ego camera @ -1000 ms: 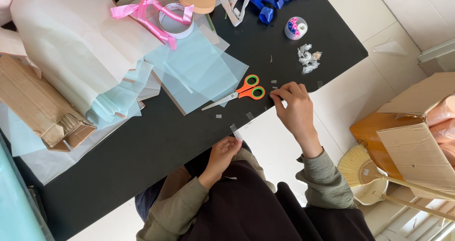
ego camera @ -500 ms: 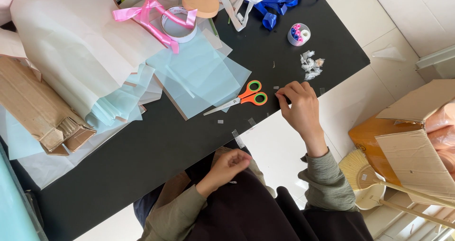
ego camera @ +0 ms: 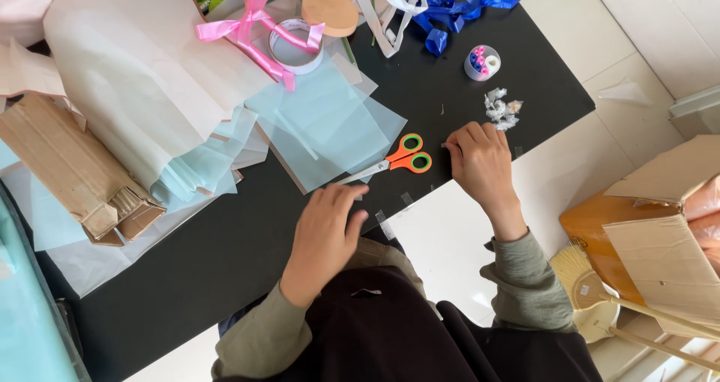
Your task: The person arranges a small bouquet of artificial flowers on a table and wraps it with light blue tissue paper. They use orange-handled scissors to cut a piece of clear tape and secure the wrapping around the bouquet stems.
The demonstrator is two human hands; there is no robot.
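Black table [ego camera: 225,262]: fills the view, covered along its far side with paper and ribbon.
Cream paper [ego camera: 135,82]: big sheet, far left, draped over the pale blue stack.
Cardboard [ego camera: 67,172]: crushed brown piece at the left edge, lying flat.
Blue sheets [ego camera: 330,127]: pale, see-through, fanned out mid-table, just behind the scissors.
Left hand [ego camera: 322,239]: palm down, fingers spread loosely and flat on the table near the front edge, gripping nothing; fingertips just short of the scissor blades.
Right hand [ego camera: 480,164]: curled, fingertips pinched together at the table surface just right of the scissor handles; whatever it pinches is too small to make out.
Scissors [ego camera: 390,162]: orange handles with green rims, lying flat between both hands, blades pointing left onto the blue sheets.
Tape roll [ego camera: 295,48]: clear ring, far side, under the pink ribbon [ego camera: 247,33].
Tape bits [ego camera: 385,224]: small strips stuck at the table's front edge, beside the left hand.
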